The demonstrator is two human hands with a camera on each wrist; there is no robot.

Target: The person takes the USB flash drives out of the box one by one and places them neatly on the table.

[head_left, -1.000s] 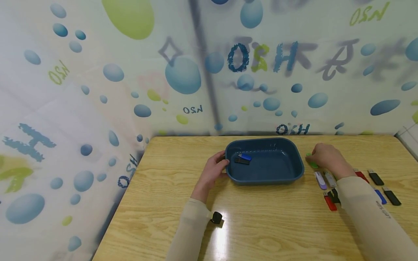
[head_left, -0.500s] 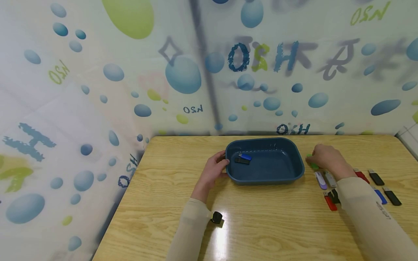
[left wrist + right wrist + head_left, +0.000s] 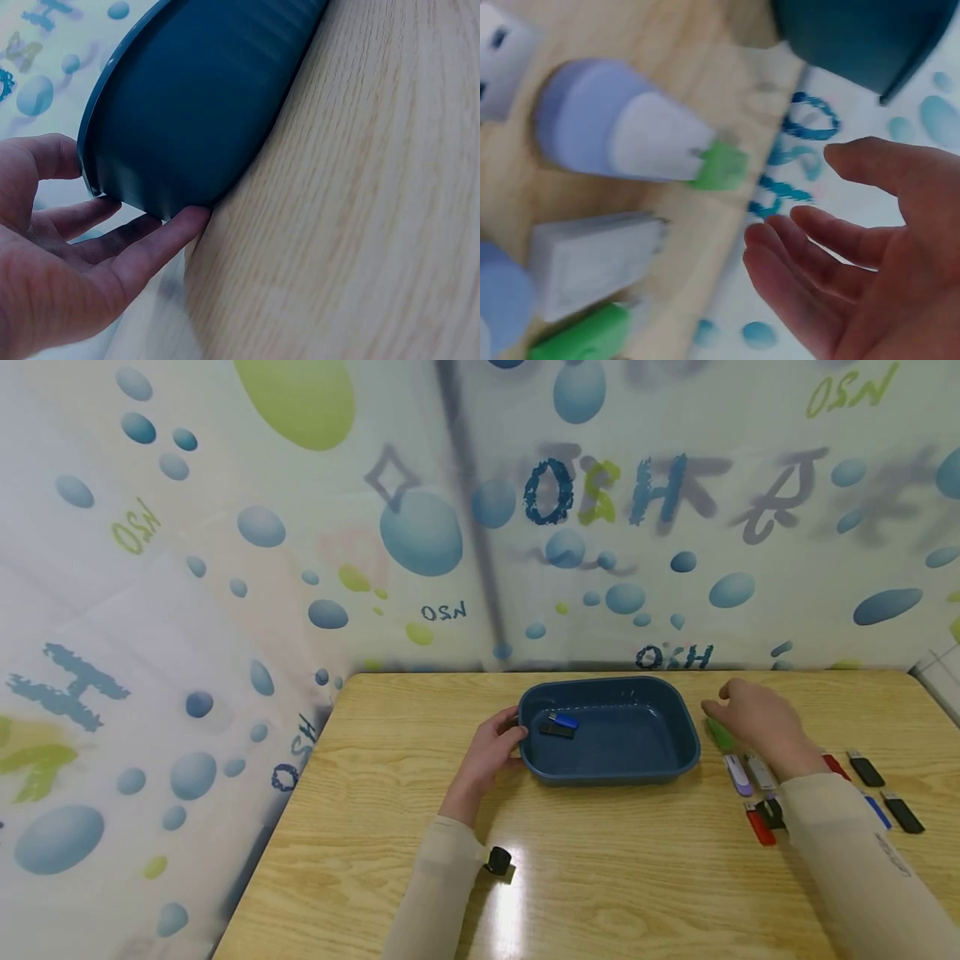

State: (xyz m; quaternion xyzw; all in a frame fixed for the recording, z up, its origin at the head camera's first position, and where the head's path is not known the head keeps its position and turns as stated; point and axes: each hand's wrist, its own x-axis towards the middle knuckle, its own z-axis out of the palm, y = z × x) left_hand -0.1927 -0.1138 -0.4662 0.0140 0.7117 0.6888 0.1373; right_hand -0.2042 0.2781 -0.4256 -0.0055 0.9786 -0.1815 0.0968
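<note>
Loosely, the fingers [image 3: 832,247] of the right hand [image 3: 757,717] hang spread and relaxed, closed on nothing; the wrist view shows an empty palm. This hand hovers just right of the blue tray [image 3: 678,752], directly over a green USB stick [image 3: 721,735] that lies flat on the counter [image 3: 600,877] close to the tray's right wall.

The left hand [image 3: 491,753] is at the tray's left end. Its thumb lies along the rim and its fingers [image 3: 150,247] reach straight under the wall, pressing against it rather than curling round it.

Inside the tray, toward its left end, lie a blue stick [image 3: 562,721] and a black stick [image 3: 555,732], touching. Further right of the tray than the green one, more sticks are scattered on the counter: a lilac one [image 3: 738,774], a white one [image 3: 760,772], a red one [image 3: 759,824] and two black ones [image 3: 866,769] at the outer edge, some partly hidden by the sleeve.

The green stick looks small, light and rigid, with a smooth plastic shell that may slip on the glossy wood. Since it lies flat, a pinch across its two long sides, near the middle of the body, seems the surest hold.
</note>
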